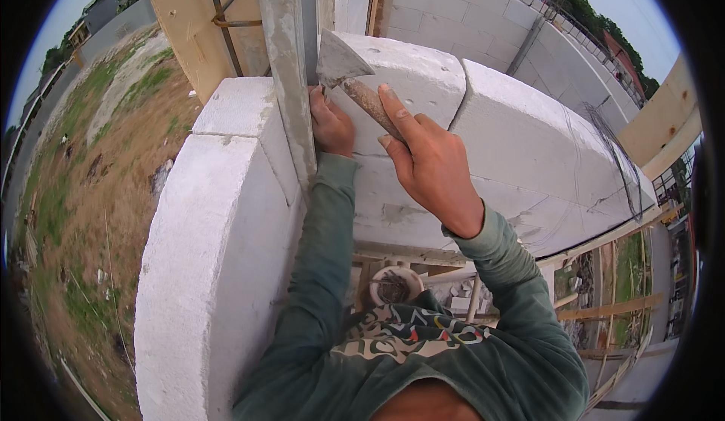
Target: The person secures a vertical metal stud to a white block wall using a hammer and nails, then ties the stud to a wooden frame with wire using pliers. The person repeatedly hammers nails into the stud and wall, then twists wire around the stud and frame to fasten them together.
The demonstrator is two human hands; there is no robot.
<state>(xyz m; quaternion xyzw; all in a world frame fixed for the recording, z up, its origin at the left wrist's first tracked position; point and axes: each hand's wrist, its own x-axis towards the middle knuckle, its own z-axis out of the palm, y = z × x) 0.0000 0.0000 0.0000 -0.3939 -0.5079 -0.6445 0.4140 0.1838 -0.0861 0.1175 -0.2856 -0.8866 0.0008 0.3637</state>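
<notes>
My right hand grips the mortar-caked handle of a putty knife, whose flat metal blade points up at the corner of a white block wall. My left hand presses against a grey metal straightedge that stands upright in the wall's inner corner, just below the blade. White aerated blocks form the wall's right run, with a rough top face. Both of my forearms wear green sleeves.
A wooden board with a steel bar rises behind the corner. Below me sit a bucket with dark residue and wooden scaffold planks. Grassy ground lies far below on the left; more block walls stand behind.
</notes>
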